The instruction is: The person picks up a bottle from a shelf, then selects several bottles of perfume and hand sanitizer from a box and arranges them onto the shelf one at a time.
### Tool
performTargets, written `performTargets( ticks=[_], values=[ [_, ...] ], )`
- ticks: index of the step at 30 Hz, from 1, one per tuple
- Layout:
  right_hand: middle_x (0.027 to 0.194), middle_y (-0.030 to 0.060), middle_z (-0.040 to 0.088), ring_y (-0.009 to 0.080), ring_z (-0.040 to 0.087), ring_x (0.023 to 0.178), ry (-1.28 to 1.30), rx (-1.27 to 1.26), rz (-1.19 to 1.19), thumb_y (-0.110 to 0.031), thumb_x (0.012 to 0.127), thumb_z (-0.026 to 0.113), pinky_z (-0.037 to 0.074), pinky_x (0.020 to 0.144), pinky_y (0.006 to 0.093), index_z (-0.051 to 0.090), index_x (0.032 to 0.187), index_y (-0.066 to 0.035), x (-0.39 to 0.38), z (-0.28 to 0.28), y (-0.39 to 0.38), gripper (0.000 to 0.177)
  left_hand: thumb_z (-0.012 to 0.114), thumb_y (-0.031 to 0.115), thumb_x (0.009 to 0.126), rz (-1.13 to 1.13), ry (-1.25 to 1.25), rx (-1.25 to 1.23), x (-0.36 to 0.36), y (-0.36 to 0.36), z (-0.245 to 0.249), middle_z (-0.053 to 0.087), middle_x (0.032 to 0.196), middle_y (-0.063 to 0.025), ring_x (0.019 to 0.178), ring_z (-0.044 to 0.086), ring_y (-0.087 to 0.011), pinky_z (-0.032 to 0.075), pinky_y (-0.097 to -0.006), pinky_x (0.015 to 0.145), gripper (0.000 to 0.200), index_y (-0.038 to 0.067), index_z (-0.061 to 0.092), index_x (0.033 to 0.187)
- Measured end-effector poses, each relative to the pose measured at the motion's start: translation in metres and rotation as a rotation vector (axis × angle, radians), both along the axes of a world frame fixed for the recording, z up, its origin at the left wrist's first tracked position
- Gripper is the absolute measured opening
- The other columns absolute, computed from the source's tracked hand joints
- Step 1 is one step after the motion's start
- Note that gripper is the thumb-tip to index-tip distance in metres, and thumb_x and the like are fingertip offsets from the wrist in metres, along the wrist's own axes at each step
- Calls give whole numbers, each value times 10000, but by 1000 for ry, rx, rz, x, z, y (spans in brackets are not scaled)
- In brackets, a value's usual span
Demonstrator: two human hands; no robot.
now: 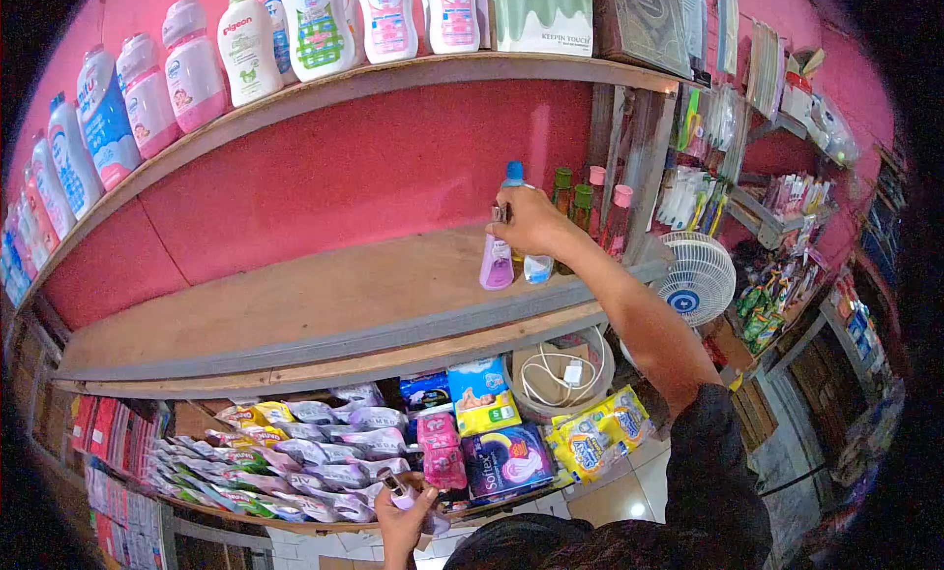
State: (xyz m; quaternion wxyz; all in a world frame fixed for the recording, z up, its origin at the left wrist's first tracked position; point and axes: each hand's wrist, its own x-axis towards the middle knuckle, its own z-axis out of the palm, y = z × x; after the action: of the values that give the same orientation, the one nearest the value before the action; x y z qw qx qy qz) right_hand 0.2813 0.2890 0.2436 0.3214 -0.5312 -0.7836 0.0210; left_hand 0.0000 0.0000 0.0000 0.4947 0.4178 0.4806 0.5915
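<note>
My right hand (536, 224) reaches onto the wooden middle shelf, its fingers closed round the dark top of a purple bottle (497, 267). The bottle stands upright at the right end of that shelf. Beside it are a small white bottle (537, 269) and a blue-capped bottle (513, 174), partly hidden by my hand. Several bottles with green caps (581, 198) and pink caps (620, 198) stand just to the right. Low in the view, my left hand (401, 523) is closed on a pale purple bottle (402, 493) with a dark cap, near the packs below the shelf.
An upper shelf (393, 75) carries baby-product bottles and a Keepin Touch box (544, 17). Under the middle shelf (295, 293) lie rows of pouches (334, 462), a Softex pack (506, 462) and yellow packs (598, 434). A white fan (696, 278) stands at right, beside hanging goods.
</note>
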Motion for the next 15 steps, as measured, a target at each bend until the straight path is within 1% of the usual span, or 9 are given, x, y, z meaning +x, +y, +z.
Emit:
performTargets(
  ticks=[2, 5, 8, 11, 14, 15],
  values=[
    [817, 235, 646, 362, 660, 825, 12, 11, 14, -208, 751, 758, 503, 723, 446, 631, 851, 26, 1, -2, 2, 285, 752, 13, 794, -6, -11, -23, 1, 1, -1, 661, 805, -67, 684, 639, -138, 536, -276, 618, 269, -20, 614, 1023],
    [829, 235, 649, 370, 659, 836, 10, -41, 6, -203, 750, 759, 503, 729, 445, 624, 865, 37, 0, 4, -2, 298, 754, 5, 788, -10, -28, -32, 2, 1, -10, 659, 786, -60, 681, 637, -126, 532, -267, 617, 269, -22, 615, 1016],
    [869, 239, 650, 372, 657, 859, -20, -7, 14, -198, 755, 756, 503, 739, 446, 626, 899, 35, 2, 2, 0, 303, 757, 5, 784, -45, -68, -61, 4, -2, 0, 660, 791, -57, 674, 636, -119, 531, -266, 614, 271, -22, 617, 1015],
    [902, 240, 649, 369, 655, 866, -18, 34, 46, -190, 762, 751, 504, 747, 445, 627, 948, 29, 3, 6, -3, 312, 768, 13, 778, -77, -22, -76, 3, -1, 5, 660, 806, -56, 688, 627, -103, 526, -261, 640, 296, -18, 620, 1032],
    [933, 234, 648, 382, 644, 879, -15, 388, -69, -185, 766, 749, 506, 741, 438, 620, 1003, 31, -3, 7, -15, 346, 803, 42, 749, -97, 107, -76, 7, 2, 29, 659, 872, -68, 745, 619, -104, 523, -261, 691, 486, -34, 574, 1170],
    [935, 227, 649, 361, 645, 873, -29, 383, -32, -196, 773, 746, 508, 733, 424, 612, 1025, 33, -6, 11, -25, 366, 815, 54, 736, -123, 157, -17, 11, 5, 42, 656, 894, -71, 764, 617, -109, 521, -265, 708, 574, -39, 532, 1227]
  ],
)
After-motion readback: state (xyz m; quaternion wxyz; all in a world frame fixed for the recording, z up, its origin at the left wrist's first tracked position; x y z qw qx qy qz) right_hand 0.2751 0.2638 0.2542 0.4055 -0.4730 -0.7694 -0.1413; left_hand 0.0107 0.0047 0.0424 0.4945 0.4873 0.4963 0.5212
